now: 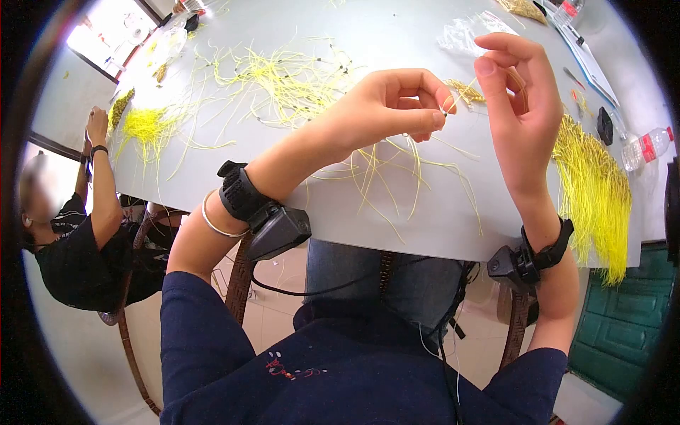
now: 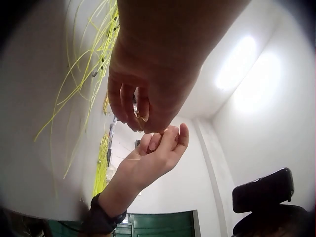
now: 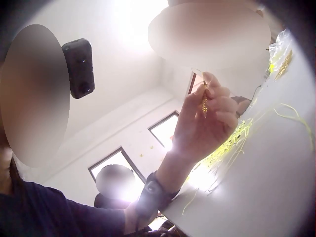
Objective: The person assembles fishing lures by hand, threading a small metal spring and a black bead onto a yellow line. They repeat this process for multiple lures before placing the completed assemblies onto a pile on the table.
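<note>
The left hand [image 1: 386,106] pinches a small dark knot on a thin pale strand between thumb and fingertips. A gold coiled piece [image 3: 205,104] lies along its fingers in the right wrist view. Just to the right, the right hand [image 1: 523,117] is raised, its fingers bent around a thin gold-brown strand [image 1: 522,86] that loops near the palm. The two hands are apart in the head view. Beneath the left hand, yellow cords [image 1: 372,173] spread over the grey table [image 1: 340,219]. The right hand's own fingers cannot be made out in its wrist view.
Loose yellow cords [image 1: 283,81] with dark ends lie beyond the left forearm. A thick yellow bundle [image 1: 595,191] hangs over the table's right edge, near a bottle [image 1: 648,149]. Plastic bags [image 1: 464,35] lie at the back. Another person [image 1: 78,234] sits at the left.
</note>
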Demonstrator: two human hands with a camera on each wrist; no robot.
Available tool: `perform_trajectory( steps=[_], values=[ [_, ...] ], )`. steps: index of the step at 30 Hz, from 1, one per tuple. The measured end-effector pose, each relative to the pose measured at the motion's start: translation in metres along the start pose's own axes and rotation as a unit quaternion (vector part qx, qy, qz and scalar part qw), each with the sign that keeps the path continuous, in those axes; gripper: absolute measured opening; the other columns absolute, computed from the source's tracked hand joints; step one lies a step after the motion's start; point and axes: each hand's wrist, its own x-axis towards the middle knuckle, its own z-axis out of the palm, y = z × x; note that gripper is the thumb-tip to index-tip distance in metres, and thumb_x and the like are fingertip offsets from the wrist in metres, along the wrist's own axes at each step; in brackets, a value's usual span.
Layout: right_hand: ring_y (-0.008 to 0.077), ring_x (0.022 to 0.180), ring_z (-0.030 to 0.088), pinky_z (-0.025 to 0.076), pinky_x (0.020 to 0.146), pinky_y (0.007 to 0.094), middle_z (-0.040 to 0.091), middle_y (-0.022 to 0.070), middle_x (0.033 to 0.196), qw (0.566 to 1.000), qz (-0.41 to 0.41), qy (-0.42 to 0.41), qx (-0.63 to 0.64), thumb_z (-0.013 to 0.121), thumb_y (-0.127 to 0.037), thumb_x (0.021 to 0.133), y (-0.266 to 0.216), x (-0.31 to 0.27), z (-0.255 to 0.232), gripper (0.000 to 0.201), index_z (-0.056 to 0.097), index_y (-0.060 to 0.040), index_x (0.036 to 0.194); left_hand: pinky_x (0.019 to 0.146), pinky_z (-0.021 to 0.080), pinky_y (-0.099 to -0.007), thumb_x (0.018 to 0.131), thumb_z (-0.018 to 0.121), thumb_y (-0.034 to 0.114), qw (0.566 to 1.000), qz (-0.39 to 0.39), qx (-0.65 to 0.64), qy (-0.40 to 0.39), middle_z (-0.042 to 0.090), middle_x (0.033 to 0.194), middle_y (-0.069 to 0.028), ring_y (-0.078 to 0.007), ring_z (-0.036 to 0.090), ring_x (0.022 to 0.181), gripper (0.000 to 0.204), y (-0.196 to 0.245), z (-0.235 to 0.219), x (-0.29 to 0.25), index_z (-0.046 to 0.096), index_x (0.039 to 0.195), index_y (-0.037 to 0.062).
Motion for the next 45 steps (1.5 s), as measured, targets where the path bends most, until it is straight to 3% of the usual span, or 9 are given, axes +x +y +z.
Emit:
perform_trajectory(
  steps=[10, 13, 18, 21, 25, 35, 37, 41, 45],
  values=[
    [0.0017, 0.066, 0.051, 0.037, 0.05, 0.0138, 0.055, -0.0002, 0.08, 0.999, 0.012, -0.022, 0.043, 0.055, -0.009, 0.086, -0.006, -0.001, -0.001, 0.012, 0.056, -0.0066, 0.098, 0.062, 0.039, -0.02, 0.083, 0.052, 0.013, 0.999, 0.022, -0.011, -0.023, 0.049, 0.071, 0.0009, -0.0067, 0.047, 0.066, 0.009, -0.001, -0.001, -0.001, 0.051, 0.088, 0.0069],
    [0.0015, 0.058, 0.037, 0.028, 0.046, 0.015, 0.048, -0.001, 0.08, 0.99, 0.017, -0.045, 0.134, 0.046, -0.013, 0.091, -0.004, -0.001, -0.004, 0.019, 0.051, -0.0021, 0.106, 0.061, 0.037, -0.0208, 0.084, 0.049, 0.012, 0.998, 0.029, -0.042, -0.025, 0.044, 0.071, 0.0023, -0.0071, 0.044, 0.064, 0.003, -0.002, -0.003, -0.001, 0.047, 0.085, 0.0089],
    [0.0002, 0.054, 0.039, 0.028, 0.044, 0.015, 0.053, 0.0003, 0.077, 0.949, 0.167, -0.047, 0.262, 0.047, -0.013, 0.09, -0.003, 0.003, -0.011, 0.017, 0.058, -0.002, 0.097, 0.061, 0.034, -0.0212, 0.088, 0.043, 0.011, 0.985, 0.061, -0.16, -0.029, 0.035, 0.073, 0.0036, -0.0076, 0.039, 0.067, 0.007, -0.003, -0.004, 0.0, 0.042, 0.081, 0.0129],
    [0.001, 0.054, 0.041, 0.032, 0.045, 0.016, 0.055, -0.0002, 0.076, 0.945, 0.259, -0.122, 0.157, 0.051, -0.013, 0.089, 0.0, 0.003, -0.008, 0.015, 0.061, -0.0025, 0.094, 0.061, 0.033, -0.0211, 0.091, 0.043, 0.014, 0.98, 0.069, -0.185, -0.025, 0.034, 0.074, 0.004, -0.0075, 0.038, 0.069, 0.009, -0.003, -0.005, -0.001, 0.042, 0.082, 0.0146],
    [0.0021, 0.058, 0.047, 0.038, 0.05, 0.0162, 0.062, 0.0, 0.083, 0.947, 0.211, -0.176, 0.164, 0.06, -0.011, 0.084, 0.0, -0.003, 0.002, 0.012, 0.062, -0.0026, 0.091, 0.066, 0.041, -0.0229, 0.089, 0.051, 0.014, 0.973, 0.069, -0.218, -0.029, 0.05, 0.082, 0.0026, -0.0075, 0.047, 0.073, 0.003, -0.009, -0.012, 0.0, 0.051, 0.085, 0.0132],
    [0.0014, 0.054, 0.043, 0.036, 0.051, 0.0153, 0.062, 0.0, 0.077, 0.952, 0.207, -0.156, 0.162, 0.063, -0.015, 0.082, 0.004, -0.006, 0.003, 0.012, 0.061, -0.004, 0.086, 0.065, 0.037, -0.0203, 0.089, 0.053, 0.018, 0.984, 0.026, -0.173, 0.01, 0.044, 0.083, 0.0042, -0.005, 0.042, 0.077, 0.01, -0.004, -0.009, 0.001, 0.044, 0.087, 0.0158],
    [0.0016, 0.052, 0.039, 0.03, 0.047, 0.0157, 0.056, -0.0035, 0.069, 0.886, 0.322, -0.146, 0.299, 0.063, -0.016, 0.082, 0.002, -0.006, 0.002, 0.012, 0.061, -0.0057, 0.087, 0.068, 0.038, -0.0195, 0.089, 0.052, 0.019, 0.978, 0.025, -0.208, -0.006, 0.045, 0.086, 0.0044, -0.0037, 0.043, 0.08, 0.008, -0.005, -0.009, 0.002, 0.045, 0.092, 0.0156],
    [0.002, 0.055, 0.037, 0.026, 0.047, 0.0167, 0.048, -0.0053, 0.067, 0.825, 0.357, -0.128, 0.418, 0.06, -0.019, 0.084, 0.011, -0.009, 0.005, 0.015, 0.058, -0.0059, 0.092, 0.07, 0.04, -0.0191, 0.089, 0.052, 0.019, 0.979, -0.001, -0.202, 0.026, 0.047, 0.089, 0.0044, -0.0033, 0.045, 0.084, 0.011, -0.008, -0.01, 0.004, 0.047, 0.098, 0.0148],
    [0.0032, 0.062, 0.039, 0.029, 0.049, 0.0177, 0.045, -0.004, 0.072, 0.735, 0.361, -0.202, 0.537, 0.054, -0.023, 0.088, 0.014, 0.0, -0.007, 0.019, 0.055, -0.0051, 0.096, 0.072, 0.041, -0.0192, 0.089, 0.053, 0.021, 0.98, -0.002, -0.199, 0.034, 0.05, 0.089, 0.0042, -0.0038, 0.048, 0.087, 0.016, -0.01, -0.013, 0.004, 0.05, 0.101, 0.0113]
  ],
)
